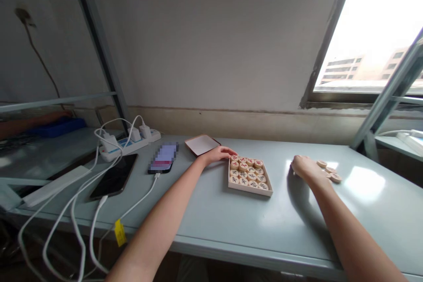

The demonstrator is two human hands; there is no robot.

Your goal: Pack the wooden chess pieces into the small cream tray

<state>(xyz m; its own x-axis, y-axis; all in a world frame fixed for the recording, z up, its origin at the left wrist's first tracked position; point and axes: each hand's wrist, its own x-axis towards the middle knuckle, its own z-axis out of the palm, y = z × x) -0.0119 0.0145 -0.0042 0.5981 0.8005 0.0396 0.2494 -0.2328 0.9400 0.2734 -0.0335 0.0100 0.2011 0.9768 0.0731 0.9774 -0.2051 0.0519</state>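
A shallow pale box (251, 190) holds rows of round wooden Chinese chess pieces (252, 176), some with red characters and some with black. At its far left corner my left hand (218, 154) reaches in from the side, fingers stretched out and touching the rim. My right hand (302, 165) is over the table to the right of the box, with its fingers curled closed. What those fingers hold, if anything, is hidden. Several loose chess pieces (335, 177) lie just right of that hand, partly behind the wrist.
Behind my left hand lies a box lid (202, 144). On the left are a lit phone (163, 157), a dark phone (114, 176), a power strip (132, 144) and looping white cables. Another person's arm (36, 121) shows at far left near a blue tray (57, 128).
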